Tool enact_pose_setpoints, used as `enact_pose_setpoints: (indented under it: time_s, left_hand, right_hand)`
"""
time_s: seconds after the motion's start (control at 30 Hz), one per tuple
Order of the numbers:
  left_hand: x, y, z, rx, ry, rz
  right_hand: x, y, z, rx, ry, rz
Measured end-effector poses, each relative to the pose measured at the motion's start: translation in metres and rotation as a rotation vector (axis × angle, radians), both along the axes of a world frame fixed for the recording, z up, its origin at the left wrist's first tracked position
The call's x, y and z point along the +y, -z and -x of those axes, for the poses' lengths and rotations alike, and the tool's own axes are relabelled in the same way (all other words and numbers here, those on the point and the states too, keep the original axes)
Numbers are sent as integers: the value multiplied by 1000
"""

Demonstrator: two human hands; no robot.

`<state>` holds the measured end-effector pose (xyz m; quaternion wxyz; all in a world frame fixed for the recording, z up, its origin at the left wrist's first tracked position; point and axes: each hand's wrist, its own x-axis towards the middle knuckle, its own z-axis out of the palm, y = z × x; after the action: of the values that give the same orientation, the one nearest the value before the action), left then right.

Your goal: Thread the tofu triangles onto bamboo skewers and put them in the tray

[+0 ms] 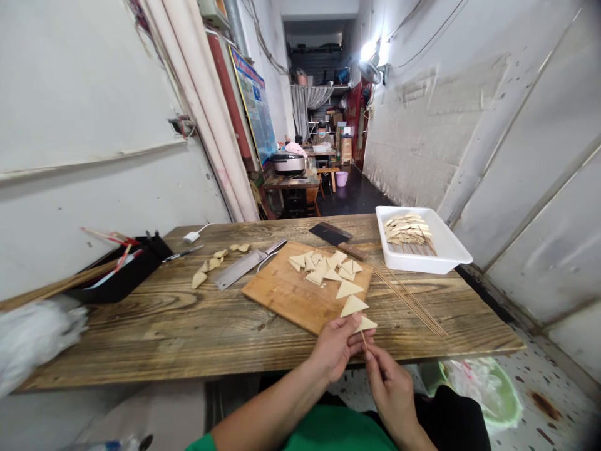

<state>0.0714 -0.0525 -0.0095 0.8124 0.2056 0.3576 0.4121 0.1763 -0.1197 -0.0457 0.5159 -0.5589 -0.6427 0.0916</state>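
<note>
Wooden skewer (363, 339) pinched at its lower end by your right hand (392, 391) — your left hand (335, 346) grips the pale tofu triangle (365, 324) threaded on its tip, just past the near edge of the cutting board (291, 294). Two more triangles lie just beyond on the board, with a heap (325, 265) farther back. Spare skewers (413, 300) rest on the plank table (164, 326) to the right, near the white tray (446, 247) — finished sticks are stacked inside. A cleaver (241, 268) lies left of the board.
</note>
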Motion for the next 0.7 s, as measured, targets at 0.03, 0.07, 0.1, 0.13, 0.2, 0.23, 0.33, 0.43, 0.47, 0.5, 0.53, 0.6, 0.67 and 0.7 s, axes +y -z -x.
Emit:
enact_pose_setpoints:
  time_s: [0.03, 0.07, 0.1, 0.13, 0.2, 0.23, 0.33, 0.43, 0.47, 0.5, 0.53, 0.6, 0.67, 0.7]
  left_hand:
    - [-1, 0, -1, 7, 10, -1]
    - [-3, 1, -2, 13, 21, -3]
    - [-4, 1, -2, 18, 30, -4]
    - [-4, 1, -3, 20, 37, -8]
    - [-3, 0, -2, 16, 34, -25]
    - [-2, -1, -1, 11, 20, -46]
    - [6, -5, 1, 10, -64, -116]
    - [13, -7, 2, 38, -125, -103]
    - [15, -7, 2, 43, -136, -89]
    - [15, -6, 2, 42, -144, -78]
    - [16, -5, 2, 35, -150, -74]
    - [15, -4, 2, 15, -149, -85]
    - [14, -3, 2, 4, -131, -108]
    - [13, -2, 3, 4, -123, -119]
  right_hand:
    - [0, 0, 0, 4, 7, 1]
    - [0, 0, -1, 7, 12, 4]
    - [1, 1, -1, 11, 17, 7]
    - [1, 1, -2, 14, 21, 9]
    - [1, 2, -3, 15, 16, 15]
    - [1, 3, -4, 12, 10, 15]
    - [-2, 5, -5, -3, -23, 16]
    - [-4, 6, -4, -11, -47, 10]
    - [-4, 6, -3, -12, -53, 7]
    - [-4, 6, -3, -13, -57, 3]
    - [-4, 6, -2, -14, -61, 2]
    - [-5, 7, -2, -19, -69, 2]
    - [-6, 8, -2, -25, -72, 3]
    - [-7, 9, -2, -28, -71, 3]
